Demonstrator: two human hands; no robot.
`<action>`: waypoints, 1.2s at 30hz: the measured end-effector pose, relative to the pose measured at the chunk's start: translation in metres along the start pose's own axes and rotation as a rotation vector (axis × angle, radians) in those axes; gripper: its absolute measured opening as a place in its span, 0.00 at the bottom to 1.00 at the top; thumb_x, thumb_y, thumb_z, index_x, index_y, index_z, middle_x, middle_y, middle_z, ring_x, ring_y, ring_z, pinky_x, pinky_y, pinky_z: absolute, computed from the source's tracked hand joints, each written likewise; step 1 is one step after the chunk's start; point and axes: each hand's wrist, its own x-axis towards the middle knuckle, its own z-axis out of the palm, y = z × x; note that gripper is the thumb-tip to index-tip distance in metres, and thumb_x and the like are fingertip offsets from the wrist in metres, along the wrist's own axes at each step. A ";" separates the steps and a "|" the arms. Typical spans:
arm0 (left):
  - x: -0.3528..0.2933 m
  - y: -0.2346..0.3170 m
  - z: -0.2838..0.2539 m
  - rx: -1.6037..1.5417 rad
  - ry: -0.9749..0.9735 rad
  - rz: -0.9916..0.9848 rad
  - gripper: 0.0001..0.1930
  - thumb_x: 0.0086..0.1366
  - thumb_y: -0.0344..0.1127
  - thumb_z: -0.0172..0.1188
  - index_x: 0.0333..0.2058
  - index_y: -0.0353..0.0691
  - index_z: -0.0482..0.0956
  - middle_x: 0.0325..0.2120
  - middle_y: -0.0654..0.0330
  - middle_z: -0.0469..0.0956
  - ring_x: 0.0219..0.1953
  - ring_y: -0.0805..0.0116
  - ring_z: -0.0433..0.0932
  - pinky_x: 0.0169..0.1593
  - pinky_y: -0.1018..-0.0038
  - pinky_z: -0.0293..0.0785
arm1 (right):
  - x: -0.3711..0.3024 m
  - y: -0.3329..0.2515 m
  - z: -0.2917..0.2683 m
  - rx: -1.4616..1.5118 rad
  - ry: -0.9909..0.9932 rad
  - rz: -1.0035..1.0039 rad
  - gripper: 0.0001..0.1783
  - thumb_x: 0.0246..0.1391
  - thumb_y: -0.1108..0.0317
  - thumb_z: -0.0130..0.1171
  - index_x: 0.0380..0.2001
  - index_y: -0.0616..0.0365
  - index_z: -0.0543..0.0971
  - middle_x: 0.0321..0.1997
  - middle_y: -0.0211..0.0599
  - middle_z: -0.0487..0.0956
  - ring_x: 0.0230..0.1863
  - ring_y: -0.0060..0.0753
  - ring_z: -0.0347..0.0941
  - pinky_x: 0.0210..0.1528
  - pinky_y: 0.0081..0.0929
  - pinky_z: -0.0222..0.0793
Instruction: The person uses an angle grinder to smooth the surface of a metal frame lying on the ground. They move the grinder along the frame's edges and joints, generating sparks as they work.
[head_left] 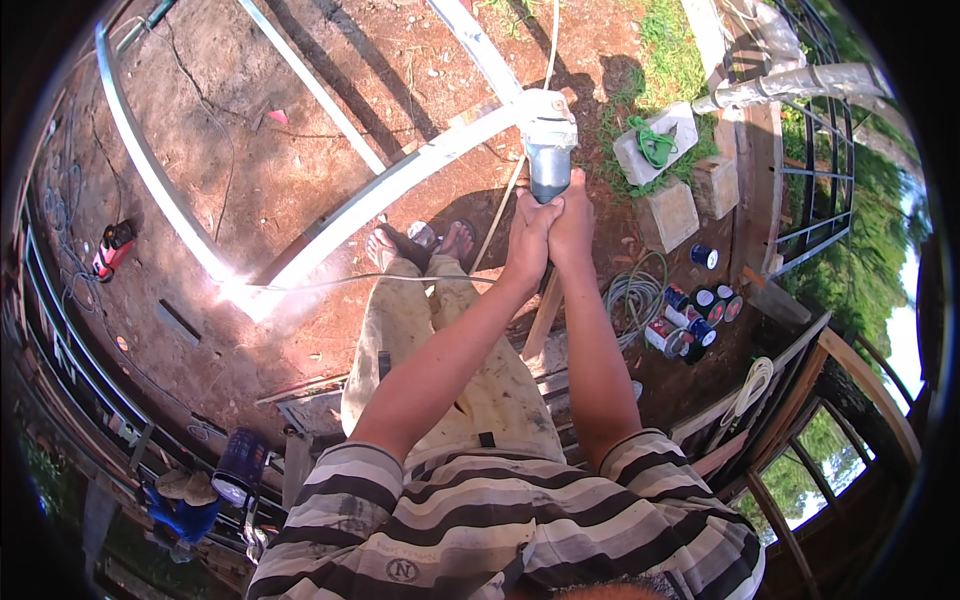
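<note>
The left hand (pixel 532 230) and right hand (pixel 574 222) clasp the power tool (pixel 550 168), fingers curled closed around its body; a loosened grip could let it kick. It sits at the metal frame's (pixel 400 180) right corner, where slipping might gouge the edge. Below, a drop could injure the sandalled feet (pixel 457 240); the pale cable (pixel 500 212) might snag.

Looked like an open-air metalworking yard, with a metal frame (pixel 410 173) laid over bare reddish earth (pixel 240 150) and a power tool (pixel 550 155), cans (pixel 682 314), coiled cable (pixel 632 298) and concrete blocks (pixel 668 215) close by.
</note>
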 end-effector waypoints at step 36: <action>-0.008 0.013 -0.005 0.297 -0.046 -0.047 0.29 0.71 0.46 0.61 0.61 0.31 0.67 0.54 0.51 0.75 0.56 0.63 0.75 0.62 0.65 0.70 | -0.021 0.000 -0.003 0.388 -0.006 0.171 0.33 0.49 0.52 0.77 0.49 0.62 0.73 0.42 0.47 0.84 0.43 0.43 0.83 0.48 0.42 0.78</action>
